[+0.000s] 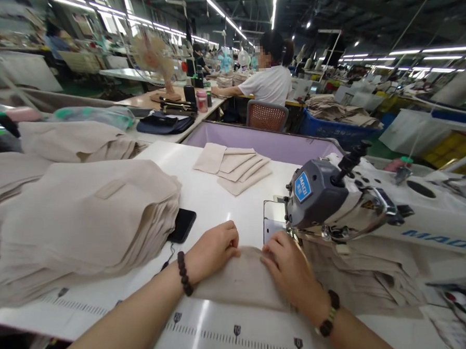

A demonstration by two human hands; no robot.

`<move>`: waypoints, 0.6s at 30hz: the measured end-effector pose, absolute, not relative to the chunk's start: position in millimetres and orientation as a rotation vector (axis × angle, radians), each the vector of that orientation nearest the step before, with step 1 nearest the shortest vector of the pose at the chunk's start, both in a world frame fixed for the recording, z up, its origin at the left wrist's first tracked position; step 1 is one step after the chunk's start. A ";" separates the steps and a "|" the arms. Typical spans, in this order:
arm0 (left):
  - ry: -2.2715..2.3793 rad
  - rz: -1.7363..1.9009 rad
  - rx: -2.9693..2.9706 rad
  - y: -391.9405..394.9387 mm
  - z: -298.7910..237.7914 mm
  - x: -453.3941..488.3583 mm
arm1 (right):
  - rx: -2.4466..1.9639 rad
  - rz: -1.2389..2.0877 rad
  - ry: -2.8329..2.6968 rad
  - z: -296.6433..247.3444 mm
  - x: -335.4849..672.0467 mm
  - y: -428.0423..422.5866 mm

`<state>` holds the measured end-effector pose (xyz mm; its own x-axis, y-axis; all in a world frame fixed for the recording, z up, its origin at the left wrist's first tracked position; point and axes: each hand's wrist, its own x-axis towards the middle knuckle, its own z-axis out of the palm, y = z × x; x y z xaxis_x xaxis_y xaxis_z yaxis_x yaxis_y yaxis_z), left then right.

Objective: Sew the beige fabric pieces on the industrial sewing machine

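A beige fabric piece [238, 281] lies flat on the white sewing table in front of me. My left hand [215, 248] pinches its far left edge between curled fingers and thumb. On the right, my right hand [286, 263] rests on the same piece close to the needle area, fingers bent over its edge; whether they grip it is hard to see. Just beyond the right hand stands the sewing machine head [320, 191], its needle mostly hidden. Several small folded beige pieces [240, 166] lie fanned out farther back.
A tall stack of beige fabric panels [82, 213] fills the left side, with a black phone [183, 225] beside it. More beige pieces [379, 279] lie under the machine arm. A lilac-lined bin [262, 139] borders the table's far edge. A person in a white shirt [269, 86] sits beyond.
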<state>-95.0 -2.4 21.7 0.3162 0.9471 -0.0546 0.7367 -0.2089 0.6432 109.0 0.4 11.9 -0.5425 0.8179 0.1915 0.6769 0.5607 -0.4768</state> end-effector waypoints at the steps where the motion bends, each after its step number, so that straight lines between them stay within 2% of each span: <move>1: 1.479 0.490 2.004 -2.9 22.9 -94.9 | -1.196 0.535 -2.361 10.4 109.5 1.0; 9: 1.395 0.627 1.800 -3.3 19.6 -99.2 | -1.170 1.009 -2.135 1.7 117.0 6.7; 18: 1.356 0.568 1.652 -2.2 22.5 -101.6 | -1.191 1.072 -2.111 10.4 116.6 10.1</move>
<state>-101.6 -2.2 22.5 0.2939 0.9378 -0.1847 0.5261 0.0026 0.8504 116.6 10.1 10.4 -0.5013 0.8646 0.0341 0.4826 0.3122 -0.8183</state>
